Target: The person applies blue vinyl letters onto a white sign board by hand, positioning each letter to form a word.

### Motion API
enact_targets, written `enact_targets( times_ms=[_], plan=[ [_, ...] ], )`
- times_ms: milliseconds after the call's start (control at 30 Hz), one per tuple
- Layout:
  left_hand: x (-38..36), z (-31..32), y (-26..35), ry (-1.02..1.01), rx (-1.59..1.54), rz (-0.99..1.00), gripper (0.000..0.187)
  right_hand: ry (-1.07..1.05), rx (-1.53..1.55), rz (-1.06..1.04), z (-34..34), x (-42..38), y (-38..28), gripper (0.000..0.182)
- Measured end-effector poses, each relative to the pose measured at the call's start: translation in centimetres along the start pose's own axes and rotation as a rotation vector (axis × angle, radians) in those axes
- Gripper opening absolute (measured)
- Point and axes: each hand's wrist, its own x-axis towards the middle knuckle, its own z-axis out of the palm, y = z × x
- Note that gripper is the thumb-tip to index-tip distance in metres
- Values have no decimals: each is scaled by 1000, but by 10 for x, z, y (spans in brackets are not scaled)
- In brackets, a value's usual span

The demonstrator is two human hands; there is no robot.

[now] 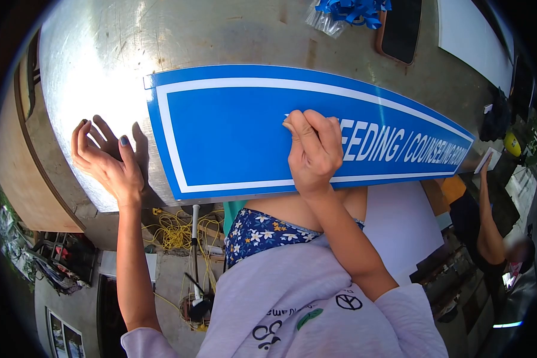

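Right hand (316, 146) is being held pinched over blue sign (227, 134), seemingly for precision (contents unclear); left hand (110, 167) is being held aside, half-open, empty.

A hand could pass along the bench (221, 36) beyond the blue sign (227, 137), left of the obstructing blue ribbons (355, 11) and phone (400, 30).

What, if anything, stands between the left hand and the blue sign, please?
Nothing visible stands between the left hand and the blue sign; only bare metal tabletop shows there.
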Motion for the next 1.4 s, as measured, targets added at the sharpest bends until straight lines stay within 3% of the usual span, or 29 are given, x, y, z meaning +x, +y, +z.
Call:
enact_targets(
  times_ms=[267,400,700,867,1400],
  plan=[
    [-1,0,2,-8,-58,-36,52,37,116,87,-2,-5,2,19],
    [-2,-1,-2,-35,-16,-26,58,23,90,48,-2,-2,2,22],
    [0,-3,0,-21,21,-6,52,5,22,19,1,-3,2,26],
    [0,-2,0,-22,40,-14,54,25,131,201,-2,-5,1,19],
    [0,2,-4,2,46,3,48,-64,-68,41,6,0,-4,28]
  ],
)
